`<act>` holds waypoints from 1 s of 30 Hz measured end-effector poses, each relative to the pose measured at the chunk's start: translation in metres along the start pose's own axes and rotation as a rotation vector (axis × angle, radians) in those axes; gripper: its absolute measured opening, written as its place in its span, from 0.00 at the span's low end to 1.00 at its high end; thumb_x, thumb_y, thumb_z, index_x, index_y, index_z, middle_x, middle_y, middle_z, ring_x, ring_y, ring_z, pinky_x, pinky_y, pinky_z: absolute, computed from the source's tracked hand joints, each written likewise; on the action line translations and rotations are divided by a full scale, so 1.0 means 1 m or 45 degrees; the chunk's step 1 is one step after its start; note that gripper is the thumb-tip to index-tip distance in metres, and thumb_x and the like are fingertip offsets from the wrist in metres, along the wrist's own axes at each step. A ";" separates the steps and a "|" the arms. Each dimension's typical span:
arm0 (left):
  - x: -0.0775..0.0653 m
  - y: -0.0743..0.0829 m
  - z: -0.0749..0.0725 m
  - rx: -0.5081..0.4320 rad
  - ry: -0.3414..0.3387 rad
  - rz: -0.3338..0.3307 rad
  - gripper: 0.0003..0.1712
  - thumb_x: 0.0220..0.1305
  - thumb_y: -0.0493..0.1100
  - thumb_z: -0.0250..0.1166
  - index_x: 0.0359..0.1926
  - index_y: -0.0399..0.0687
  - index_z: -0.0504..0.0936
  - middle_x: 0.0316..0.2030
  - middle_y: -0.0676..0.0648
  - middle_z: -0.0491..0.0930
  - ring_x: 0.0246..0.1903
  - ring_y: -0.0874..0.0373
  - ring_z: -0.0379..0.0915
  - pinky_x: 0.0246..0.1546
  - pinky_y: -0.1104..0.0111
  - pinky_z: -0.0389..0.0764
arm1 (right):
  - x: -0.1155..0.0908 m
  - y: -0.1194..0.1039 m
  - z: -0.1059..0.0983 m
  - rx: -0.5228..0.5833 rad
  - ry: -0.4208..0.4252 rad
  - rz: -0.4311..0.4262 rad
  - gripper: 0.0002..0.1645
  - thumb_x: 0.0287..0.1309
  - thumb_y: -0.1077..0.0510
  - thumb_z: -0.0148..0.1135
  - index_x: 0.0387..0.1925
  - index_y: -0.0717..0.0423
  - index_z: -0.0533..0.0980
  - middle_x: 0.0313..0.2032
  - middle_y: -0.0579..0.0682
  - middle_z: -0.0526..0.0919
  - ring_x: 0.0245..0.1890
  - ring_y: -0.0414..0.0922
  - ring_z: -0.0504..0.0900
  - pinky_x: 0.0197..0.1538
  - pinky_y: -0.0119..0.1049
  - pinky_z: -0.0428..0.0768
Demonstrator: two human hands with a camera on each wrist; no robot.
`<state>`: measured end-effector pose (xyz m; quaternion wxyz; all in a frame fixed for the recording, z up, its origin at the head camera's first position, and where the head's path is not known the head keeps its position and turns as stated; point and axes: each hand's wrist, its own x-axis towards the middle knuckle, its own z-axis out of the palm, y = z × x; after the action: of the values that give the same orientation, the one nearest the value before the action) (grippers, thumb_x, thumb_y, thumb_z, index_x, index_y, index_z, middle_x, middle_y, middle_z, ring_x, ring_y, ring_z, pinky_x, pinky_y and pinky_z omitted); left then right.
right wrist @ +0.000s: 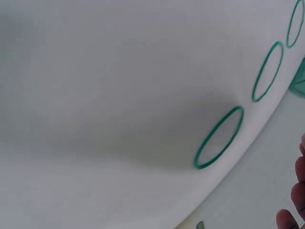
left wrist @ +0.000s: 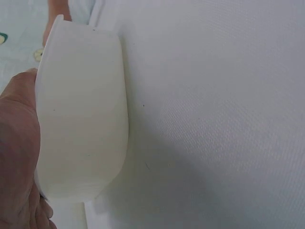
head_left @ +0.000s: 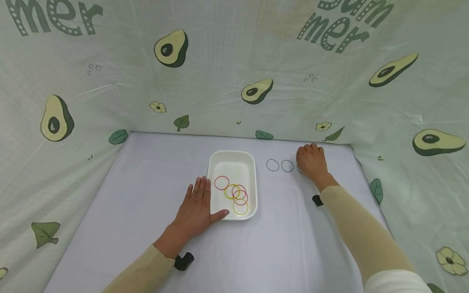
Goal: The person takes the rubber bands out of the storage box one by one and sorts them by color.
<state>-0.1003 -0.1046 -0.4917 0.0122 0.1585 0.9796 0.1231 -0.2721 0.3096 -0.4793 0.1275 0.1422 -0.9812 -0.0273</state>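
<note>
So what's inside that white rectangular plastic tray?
Thin, round red bands and round yellow bands, several overlapping, lie across its middle and near part. The left hand covers its near-left corner; anything under there is hidden.

Head view looks down — wrist views, nearer, share its table.

A pale cloth is hanging at the back and both sides. Yellow and green avocados, leaves, flowers and big green letters are showing on it. A white table is meeting it at the far edge. Soft light is falling on both, and some folds are shining.
</note>
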 end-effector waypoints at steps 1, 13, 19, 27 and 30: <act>0.000 0.000 0.000 0.001 0.000 -0.002 0.68 0.68 0.79 0.56 0.81 0.26 0.48 0.82 0.29 0.47 0.83 0.36 0.38 0.82 0.43 0.48 | 0.002 -0.006 -0.003 0.011 0.025 -0.002 0.12 0.75 0.60 0.57 0.43 0.67 0.80 0.40 0.62 0.82 0.47 0.62 0.75 0.52 0.60 0.75; 0.001 0.003 -0.003 0.007 -0.015 -0.013 0.67 0.69 0.78 0.57 0.81 0.25 0.49 0.82 0.28 0.47 0.83 0.35 0.37 0.82 0.43 0.48 | 0.020 -0.117 -0.040 0.230 0.328 -0.272 0.06 0.71 0.61 0.64 0.40 0.60 0.83 0.37 0.56 0.85 0.42 0.57 0.78 0.46 0.52 0.77; 0.000 0.002 -0.002 0.002 -0.011 -0.011 0.67 0.68 0.78 0.58 0.80 0.25 0.50 0.81 0.27 0.48 0.83 0.35 0.39 0.81 0.42 0.49 | 0.020 -0.173 -0.032 0.236 0.257 -0.434 0.06 0.72 0.58 0.65 0.42 0.58 0.83 0.38 0.53 0.85 0.44 0.53 0.78 0.47 0.47 0.78; 0.000 0.002 -0.002 -0.005 0.016 0.000 0.68 0.67 0.78 0.59 0.80 0.25 0.50 0.81 0.27 0.48 0.83 0.35 0.39 0.81 0.42 0.49 | 0.015 -0.215 -0.017 0.080 0.076 -0.561 0.12 0.74 0.53 0.64 0.40 0.59 0.83 0.39 0.55 0.85 0.44 0.54 0.78 0.51 0.51 0.81; 0.000 0.003 -0.003 -0.006 0.015 0.003 0.68 0.67 0.78 0.58 0.80 0.24 0.50 0.81 0.27 0.48 0.83 0.35 0.39 0.81 0.42 0.49 | 0.013 -0.222 -0.012 0.053 -0.003 -0.563 0.14 0.73 0.51 0.66 0.41 0.59 0.83 0.39 0.54 0.85 0.43 0.53 0.77 0.51 0.51 0.79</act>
<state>-0.0993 -0.1027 -0.4886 0.0066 0.1587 0.9792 0.1265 -0.2206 0.0932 -0.4841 0.1144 0.3563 -0.9267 -0.0344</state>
